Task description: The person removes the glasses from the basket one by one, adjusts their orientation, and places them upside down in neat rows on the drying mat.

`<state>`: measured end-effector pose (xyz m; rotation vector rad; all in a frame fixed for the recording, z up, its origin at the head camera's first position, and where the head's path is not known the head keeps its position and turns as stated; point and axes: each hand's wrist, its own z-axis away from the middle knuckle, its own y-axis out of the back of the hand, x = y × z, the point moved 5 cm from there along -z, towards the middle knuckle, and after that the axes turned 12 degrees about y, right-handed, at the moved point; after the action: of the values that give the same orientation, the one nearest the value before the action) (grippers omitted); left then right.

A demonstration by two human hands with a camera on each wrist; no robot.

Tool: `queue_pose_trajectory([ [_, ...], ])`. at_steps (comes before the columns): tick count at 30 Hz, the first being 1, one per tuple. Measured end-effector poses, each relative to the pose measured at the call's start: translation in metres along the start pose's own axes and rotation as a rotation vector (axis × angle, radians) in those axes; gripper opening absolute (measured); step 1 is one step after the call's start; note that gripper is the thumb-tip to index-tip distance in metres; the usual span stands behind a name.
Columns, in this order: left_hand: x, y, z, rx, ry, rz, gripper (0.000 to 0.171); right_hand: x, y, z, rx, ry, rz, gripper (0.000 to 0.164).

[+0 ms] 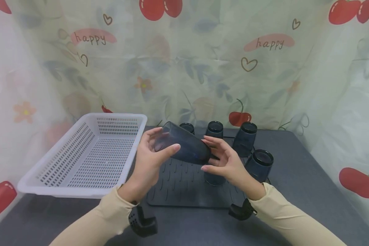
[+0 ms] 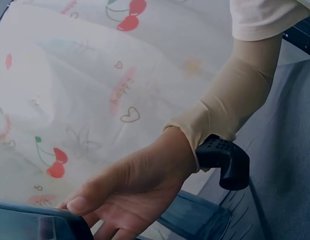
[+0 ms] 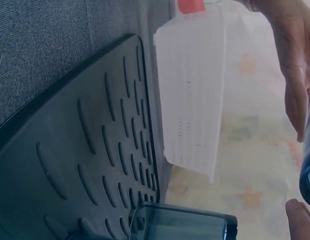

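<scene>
Raised over the dark drying mat (image 1: pixel 178 184), a dark blue-grey drinking glass (image 1: pixel 187 145) is tilted almost onto its side. My left hand (image 1: pixel 150 157) grips its open end, with the thumb along the near side and the fingers behind. At the thick base, my right hand (image 1: pixel 227 162) has its fingers spread and fairly straight, fingertips right at the glass. In the right wrist view my right thumb (image 3: pixel 300 220) is close beside the base. The left wrist view looks across at my right hand (image 2: pixel 139 190), with the held glass (image 2: pixel 34 222) at the lower left corner.
Several matching glasses stand upside down on the mat, including one at the right (image 1: pixel 259 165) and one behind it (image 1: pixel 244 140). A white perforated basket (image 1: pixel 132 150) sits at the left. A patterned curtain (image 1: pixel 184 75) surrounds the grey table (image 1: pixel 187 225).
</scene>
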<state>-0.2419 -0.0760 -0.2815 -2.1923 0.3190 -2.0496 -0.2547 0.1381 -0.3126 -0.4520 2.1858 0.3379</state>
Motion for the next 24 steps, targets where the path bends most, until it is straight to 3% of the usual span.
queue_pose_trajectory([
  [24,-0.014,-0.011,0.006,-0.062,0.056,0.013,0.068,0.005,-0.007,0.005,-0.011,-0.026,0.025,0.074],
])
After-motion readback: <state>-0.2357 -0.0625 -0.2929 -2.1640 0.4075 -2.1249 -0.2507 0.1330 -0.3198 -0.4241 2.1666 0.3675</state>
